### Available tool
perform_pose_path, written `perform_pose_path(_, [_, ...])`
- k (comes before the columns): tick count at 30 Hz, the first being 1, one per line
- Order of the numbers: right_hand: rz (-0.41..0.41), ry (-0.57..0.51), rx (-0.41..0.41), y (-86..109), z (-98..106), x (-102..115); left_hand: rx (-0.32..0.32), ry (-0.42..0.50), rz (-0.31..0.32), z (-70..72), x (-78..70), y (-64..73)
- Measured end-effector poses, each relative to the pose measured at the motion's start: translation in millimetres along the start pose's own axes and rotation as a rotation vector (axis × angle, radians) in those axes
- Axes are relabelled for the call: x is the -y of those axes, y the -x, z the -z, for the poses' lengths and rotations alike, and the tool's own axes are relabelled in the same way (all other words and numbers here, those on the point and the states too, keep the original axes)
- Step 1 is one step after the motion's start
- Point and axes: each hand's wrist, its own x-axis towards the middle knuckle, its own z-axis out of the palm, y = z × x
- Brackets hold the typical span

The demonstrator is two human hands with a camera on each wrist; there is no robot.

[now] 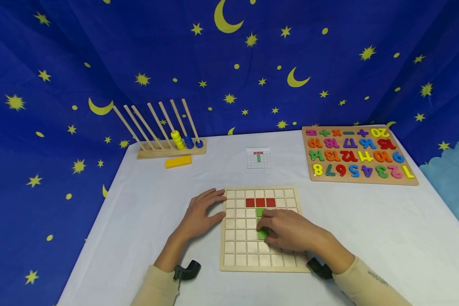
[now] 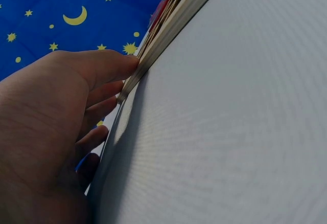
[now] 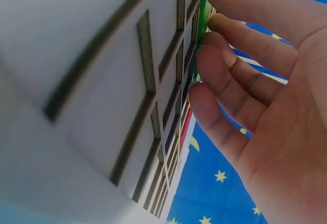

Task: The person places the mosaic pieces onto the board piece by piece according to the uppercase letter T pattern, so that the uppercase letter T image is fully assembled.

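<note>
A pale wooden grid board (image 1: 241, 259) lies on the table. Three red square tiles (image 1: 260, 202) form a row near its far side. Below their middle is a green tile (image 1: 260, 212), and a nearer green tile (image 1: 262, 235) shows between the thumb and fingers of my right hand (image 1: 290, 229). In the right wrist view, that thumb and a fingertip pinch at green (image 3: 203, 17) on the board's surface; my other fingers are bent. The squares under my right hand are hidden. My left hand (image 1: 200, 214) rests its extended fingers and thumb against the board's left edge (image 2: 153, 50).
A small pattern card (image 1: 258, 158) with a red and green T lies beyond the board. Back left stand a peg abacus (image 1: 172, 153) with yellow and blue beads and a yellow block (image 1: 178, 162). A colourful number board (image 1: 361, 155) lies at the back right.
</note>
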Motion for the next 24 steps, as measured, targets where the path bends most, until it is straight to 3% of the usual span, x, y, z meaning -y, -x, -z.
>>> perform_pose_path(12, [-0.01,0.012,-0.033,2.4,0,-4,-0.002,-0.004,0.002,-0.7,2.1,2.1])
perform_pose_path(24, [-0.117,-0.013,-0.072,20.1,13,-17,0.007,-0.008,0.002,1.4,-0.4,6.2])
